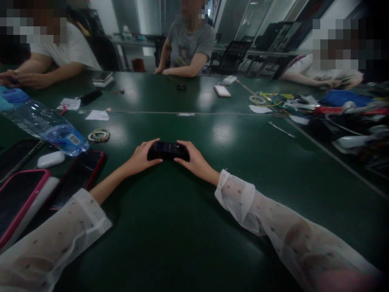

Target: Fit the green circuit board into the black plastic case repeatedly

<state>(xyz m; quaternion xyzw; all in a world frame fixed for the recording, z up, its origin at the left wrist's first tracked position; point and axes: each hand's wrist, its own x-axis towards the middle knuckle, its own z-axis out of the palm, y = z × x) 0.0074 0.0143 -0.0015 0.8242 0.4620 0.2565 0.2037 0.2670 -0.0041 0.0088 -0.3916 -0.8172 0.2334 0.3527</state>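
Left hand (141,159): clamped on the left end of the black screened device (168,151), thumb along its near edge.
Right hand (194,160): clamped on the right end, thumb likewise near.
Device position: between the hands, mid-counter (170,227); contact with the surface cannot be told.
Left side: beaded bracelets (97,140), red-edged smartphone (79,176).
Far right: metal wrench (281,129).

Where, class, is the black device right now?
In the head view, the black device is slightly left of centre, held between the left hand and right hand.
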